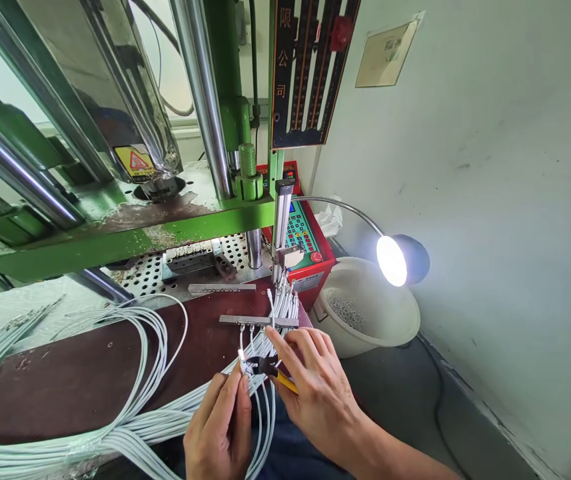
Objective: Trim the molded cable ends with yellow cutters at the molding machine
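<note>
My left hand (221, 423) is closed, pinching a white cable (242, 359) near its connector end. A pair of cutting pliers (265, 365) with black jaws and a yellow handle is gripped in my right hand (318, 380). The plier jaws meet the cable end at my left fingertips; whether they are cutting is too small to tell. Just beyond my hands lies a metal bar (232, 320), with several cable ends set along it. Farther back rests a second metal bar (210, 289). Bundled white cables (165, 419) run under my hands and off to the left.
A green press (165, 233) with steel columns stands ahead, over a metal mould (192, 259). To its right are a red control box (310, 233), a lit lamp (392, 260) and a white bucket (390, 320) containing small white scraps. More cables (0, 350) lie at left.
</note>
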Action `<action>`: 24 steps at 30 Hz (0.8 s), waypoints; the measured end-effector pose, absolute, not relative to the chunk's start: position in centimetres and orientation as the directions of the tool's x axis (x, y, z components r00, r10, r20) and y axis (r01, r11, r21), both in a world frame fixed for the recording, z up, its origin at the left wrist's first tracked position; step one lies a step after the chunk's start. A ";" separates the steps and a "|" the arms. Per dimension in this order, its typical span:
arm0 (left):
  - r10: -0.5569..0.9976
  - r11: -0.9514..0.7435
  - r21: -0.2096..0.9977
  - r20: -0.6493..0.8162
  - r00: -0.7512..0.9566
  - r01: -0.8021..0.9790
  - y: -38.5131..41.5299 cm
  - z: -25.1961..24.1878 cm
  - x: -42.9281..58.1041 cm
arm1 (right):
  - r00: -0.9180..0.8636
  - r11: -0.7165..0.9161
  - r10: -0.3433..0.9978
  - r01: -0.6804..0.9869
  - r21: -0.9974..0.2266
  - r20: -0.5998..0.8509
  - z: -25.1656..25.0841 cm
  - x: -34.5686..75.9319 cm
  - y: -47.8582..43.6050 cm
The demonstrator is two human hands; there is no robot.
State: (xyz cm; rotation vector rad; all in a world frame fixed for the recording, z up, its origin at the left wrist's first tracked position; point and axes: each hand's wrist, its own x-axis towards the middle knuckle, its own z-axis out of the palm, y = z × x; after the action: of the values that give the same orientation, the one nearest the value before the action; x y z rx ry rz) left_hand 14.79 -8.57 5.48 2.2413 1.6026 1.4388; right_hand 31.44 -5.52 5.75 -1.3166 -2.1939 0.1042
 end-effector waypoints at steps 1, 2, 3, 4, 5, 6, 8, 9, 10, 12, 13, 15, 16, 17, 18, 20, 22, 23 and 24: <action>0.764 -0.469 0.504 0.643 0.047 0.725 -8.6 5.6 14.7 | -0.365 0.523 0.827 0.778 -0.348 0.428 5.9 31.6 -5.4; 0.770 -0.474 0.507 0.635 0.060 0.720 -8.6 5.8 14.5 | -0.385 0.538 0.821 0.767 -0.350 0.421 6.1 31.7 -5.2; 0.779 -0.478 0.511 0.623 0.075 0.714 -8.6 6.0 14.4 | -0.407 0.553 0.815 0.756 -0.349 0.412 6.3 31.8 -5.1; 0.788 -0.480 0.519 0.609 0.088 0.707 -8.5 6.2 14.2 | -0.427 0.566 0.810 0.749 -0.345 0.401 6.4 31.9 -5.0; 0.797 -0.481 0.526 0.595 0.100 0.701 -8.5 6.4 14.0 | -0.441 0.573 0.807 0.747 -0.338 0.393 6.5 32.0 -4.8; 0.805 -0.481 0.531 0.583 0.111 0.697 -8.5 6.6 13.9 | -0.450 0.576 0.805 0.749 -0.327 0.388 6.6 32.0 -4.7; 0.815 -0.473 0.534 0.568 0.118 0.701 -8.5 6.8 13.7 | -0.462 0.583 0.797 0.757 -0.295 0.389 6.8 32.2 -4.5; 0.814 -0.472 0.529 0.568 0.118 0.705 -8.4 6.9 13.7 | -0.471 0.591 0.790 0.757 -0.279 0.394 6.8 32.2 -4.4; 0.812 -0.473 0.524 0.572 0.119 0.708 -8.4 6.9 13.7 | -0.482 0.602 0.779 0.754 -0.264 0.401 6.8 32.2 -4.3; 0.810 -0.476 0.524 0.573 0.120 0.706 -8.3 6.9 13.8 | -0.498 0.617 0.764 0.749 -0.241 0.411 6.8 32.3 -4.1; 0.811 -0.478 0.530 0.573 0.119 0.701 -8.2 7.0 13.8 | -0.499 0.617 0.763 0.751 -0.233 0.411 6.8 32.3 -4.1; 0.814 -0.478 0.545 0.569 0.116 0.689 -8.1 7.0 13.9 | -0.498 0.609 0.768 0.762 -0.221 0.403 6.7 32.3 -4.1; 0.815 -0.479 0.549 0.568 0.114 0.685 -8.1 7.1 14.0 | -0.496 0.605 0.771 0.767 -0.215 0.398 6.6 32.4 -4.1; 0.814 -0.480 0.549 0.570 0.113 0.685 -8.0 7.1 14.0 | -0.494 0.601 0.774 0.771 -0.211 0.396 6.5 32.4 -4.1; 0.811 -0.482 0.543 0.573 0.115 0.688 -8.0 7.1 14.1 | -0.494 0.600 0.774 0.772 -0.210 0.395 6.3 32.4 -4.1; 0.798 -0.493 0.523 0.590 0.121 0.695 -8.0 7.0 14.1 | -0.488 0.598 0.776 0.771 -0.220 0.399 5.9 32.4 -4.2; 0.793 -0.496 0.514 0.596 0.124 0.700 -7.9 6.8 14.0 | -0.475 0.593 0.782 0.766 -0.247 0.403 5.6 32.3 -4.2; 0.796 -0.495 0.519 0.592 0.124 0.697 -7.9 6.7 14.0 | -0.467 0.590 0.787 0.760 -0.272 0.402 5.5 32.3 -4.2; 0.805 -0.489 0.535 0.582 0.119 0.689 -7.8 6.7 14.0 | -0.457 0.585 0.796 0.750 -0.309 0.396 5.5 32.2 -4.2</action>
State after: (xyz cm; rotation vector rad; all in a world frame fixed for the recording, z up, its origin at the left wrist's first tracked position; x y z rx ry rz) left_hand 14.03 -7.85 6.66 2.2467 1.5119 1.3120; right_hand 32.25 -4.23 5.51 -1.2307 -2.3137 0.1216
